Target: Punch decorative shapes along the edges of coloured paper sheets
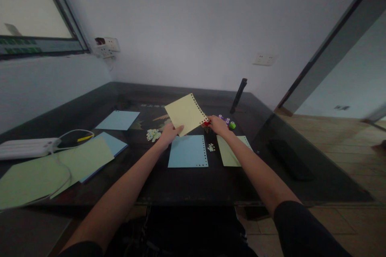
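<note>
Dark glossy surface point(187, 188). Near its left edge: white power strip point(27, 147) with cable, pale green paper sheets point(45, 170) overlapping a blue sheet. Mid-surface: pile of small white punched-out bits point(153, 134). Left hand point(169, 133) pinches lower corner of a pale yellow paper sheet point(185, 113) with punched holes along one edge, held tilted above the surface. Below it lies a light blue punched sheet point(188, 151). Right hand point(218, 124) closed on a small red paper punch point(206, 123) at the yellow sheet's edge. Purple and green punches point(228, 122) just beside it. Hands apart.
</note>
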Motion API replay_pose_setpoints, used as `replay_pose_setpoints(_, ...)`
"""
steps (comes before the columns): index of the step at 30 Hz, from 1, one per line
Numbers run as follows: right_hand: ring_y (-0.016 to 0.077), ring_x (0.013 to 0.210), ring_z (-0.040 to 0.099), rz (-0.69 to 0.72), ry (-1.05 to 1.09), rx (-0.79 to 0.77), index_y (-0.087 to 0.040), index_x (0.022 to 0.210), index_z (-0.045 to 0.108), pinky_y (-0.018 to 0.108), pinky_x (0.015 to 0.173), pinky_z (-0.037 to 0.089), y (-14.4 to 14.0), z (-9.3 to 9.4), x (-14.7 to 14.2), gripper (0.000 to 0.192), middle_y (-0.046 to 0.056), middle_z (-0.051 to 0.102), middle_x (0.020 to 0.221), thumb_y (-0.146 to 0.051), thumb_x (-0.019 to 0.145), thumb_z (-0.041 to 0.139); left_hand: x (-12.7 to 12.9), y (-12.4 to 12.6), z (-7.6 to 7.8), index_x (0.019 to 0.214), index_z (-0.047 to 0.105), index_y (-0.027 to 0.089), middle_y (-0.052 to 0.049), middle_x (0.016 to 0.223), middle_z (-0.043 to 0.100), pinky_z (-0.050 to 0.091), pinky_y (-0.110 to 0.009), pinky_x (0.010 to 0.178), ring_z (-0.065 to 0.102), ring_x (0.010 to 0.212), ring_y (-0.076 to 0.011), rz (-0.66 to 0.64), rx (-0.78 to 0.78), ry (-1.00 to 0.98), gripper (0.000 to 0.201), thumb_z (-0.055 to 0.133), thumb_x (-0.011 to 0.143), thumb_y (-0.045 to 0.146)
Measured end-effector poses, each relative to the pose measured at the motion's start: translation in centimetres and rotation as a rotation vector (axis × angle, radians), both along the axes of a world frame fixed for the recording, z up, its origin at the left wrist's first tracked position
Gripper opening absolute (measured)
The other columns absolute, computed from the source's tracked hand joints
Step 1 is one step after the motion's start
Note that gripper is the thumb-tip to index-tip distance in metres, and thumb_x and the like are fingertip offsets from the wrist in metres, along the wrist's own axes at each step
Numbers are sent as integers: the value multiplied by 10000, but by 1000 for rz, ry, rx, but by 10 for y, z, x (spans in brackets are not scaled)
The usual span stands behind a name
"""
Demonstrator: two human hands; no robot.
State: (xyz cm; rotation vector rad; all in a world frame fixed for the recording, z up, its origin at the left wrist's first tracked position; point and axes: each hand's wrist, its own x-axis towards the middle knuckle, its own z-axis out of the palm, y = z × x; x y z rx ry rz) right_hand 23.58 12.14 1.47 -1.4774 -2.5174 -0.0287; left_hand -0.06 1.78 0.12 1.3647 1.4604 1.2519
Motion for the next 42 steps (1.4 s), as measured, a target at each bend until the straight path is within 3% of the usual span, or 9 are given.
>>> replay_pose_setpoints(8, 254, 1003, 619, -31, -20, -15, -198, 1087, 639, 310, 810, 458, -1, -2, -1, 274, 104, 658, 1088, -281, 825, 629, 4, 1, 0, 890, 670, 102, -77, 688, 716, 490, -250, 576, 660, 630, -175, -29, -10, -4, 190, 585, 805, 249)
replay_pose_setpoints(17, 259, 959, 621, -35, 56, -60, -163, 1061, 624, 323, 794, 464, 1, -9, -3, 321, 129, 654, 1051, -290, 775, 696, 5, 0, -1, 826, 667, 91, -87, 669, 703, 473, -246, 555, 640, 598, -164, -37, 3, -13, 184, 597, 792, 258)
replay_pose_setpoints(21, 266, 1016, 591, 19, 51, -5, -157, 1029, 614, 338, 823, 458, -4, -8, -3, 305, 136, 631, 1080, -266, 760, 708, 8, -1, -3, 807, 664, 92, -78, 629, 690, 449, -235, 524, 621, 563, -159, -73, 22, -39, 197, 591, 790, 274)
replay_pose_setpoints(25, 267, 967, 603, 12, 207, 10, -139, 1042, 574, 368, 795, 470, -16, -3, -1, 302, 138, 647, 1003, -279, 791, 669, 14, -5, -5, 817, 663, 92, -64, 588, 675, 435, -230, 513, 611, 537, -157, -70, 26, -69, 207, 594, 787, 284)
replay_pose_setpoints(30, 147, 570, 606, 25, 718, -296, -160, 1070, 566, 297, 555, 483, -45, 4, 10, 369, 53, 667, 870, -277, 743, 689, 21, -8, -4, 843, 662, 88, -65, 622, 677, 424, -225, 497, 605, 517, -146, -53, 58, -153, 239, 597, 786, 311)
replay_pose_setpoints(33, 123, 494, 577, 46, 994, -506, -149, 1116, 599, 266, 470, 465, -68, 5, 18, 444, 31, 658, 765, -257, 700, 713, 29, -13, -1, 851, 651, 87, -73, 696, 690, 405, -213, 478, 585, 485, -118, -66, 68, -212, 234, 601, 783, 306)
replay_pose_setpoints(35, 123, 537, 600, 33, 1149, -605, -142, 1069, 638, 274, 538, 517, -82, 4, 20, 421, 16, 645, 712, -236, 672, 741, 35, -18, 2, 847, 647, 89, -71, 696, 685, 394, -208, 468, 568, 466, -104, -84, 75, -226, 238, 605, 785, 314)
replay_pose_setpoints(37, 123, 631, 639, 31, 1331, -714, -154, 1031, 654, 292, 679, 561, -92, 2, 20, 398, 21, 661, 794, -197, 651, 763, 40, -23, 4, 820, 645, 93, -60, 655, 671, 390, -207, 464, 553, 455, -99, -100, 86, -219, 239, 605, 789, 326)
replay_pose_setpoints(42, 154, 822, 675, 74, 1581, -938, -162, 977, 648, 342, 886, 542, -102, 1, 16, 256, 55, 669, 973, -155, 728, 709, 48, -30, 8, 753, 647, 102, -38, 536, 624, 389, -212, 466, 543, 457, -112, -94, 93, -174, 271, 596, 794, 366)
